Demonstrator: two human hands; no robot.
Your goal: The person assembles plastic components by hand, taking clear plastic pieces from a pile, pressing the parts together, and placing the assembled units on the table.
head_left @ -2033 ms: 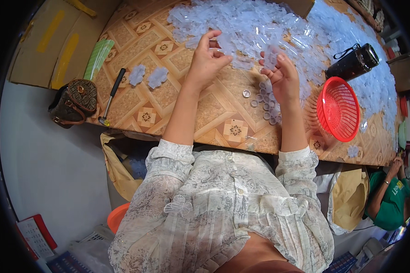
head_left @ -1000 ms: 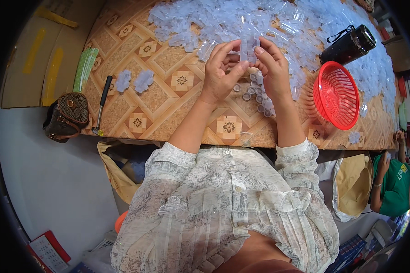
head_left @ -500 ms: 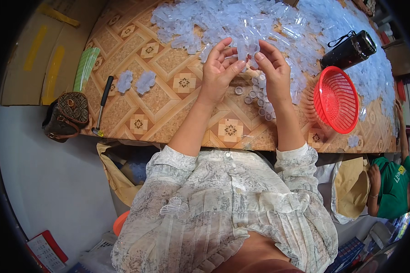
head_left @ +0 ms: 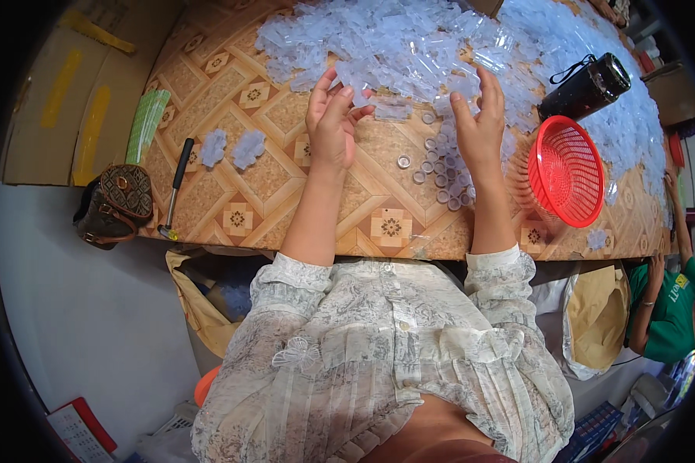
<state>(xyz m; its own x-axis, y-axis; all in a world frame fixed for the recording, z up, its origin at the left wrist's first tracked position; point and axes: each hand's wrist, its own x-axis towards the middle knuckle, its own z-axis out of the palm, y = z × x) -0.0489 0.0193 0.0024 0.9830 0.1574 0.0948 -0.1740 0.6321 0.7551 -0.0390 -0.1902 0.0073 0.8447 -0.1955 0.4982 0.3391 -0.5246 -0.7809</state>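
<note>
My left hand (head_left: 333, 123) is closed on a translucent bluish plastic piece (head_left: 353, 77), pinched between thumb and fingers just short of the large pile (head_left: 378, 38) of similar clear pieces. To its right, my right hand (head_left: 480, 123) is raised with thumb and fingers apart and nothing visibly held, beside the pile's near edge. Small round clear caps (head_left: 440, 166) lie scattered on the patterned table (head_left: 286, 201) between my forearms. A flat clear rectangular piece (head_left: 394, 109) rests between the two hands.
A red plastic basket (head_left: 567, 174) and a black flask (head_left: 587, 86) stand right of my right hand. Left are two clear flower-shaped clusters (head_left: 249, 149), a small hammer (head_left: 177, 185), a brown patterned bag (head_left: 116, 204) and a cardboard box (head_left: 69, 92). A person in green (head_left: 668, 312) sits far right.
My hands, close together before around a clear piece, have moved apart. My left hand has gone left with a piece; my right hand has shifted slightly right and its fingers have spread.
</note>
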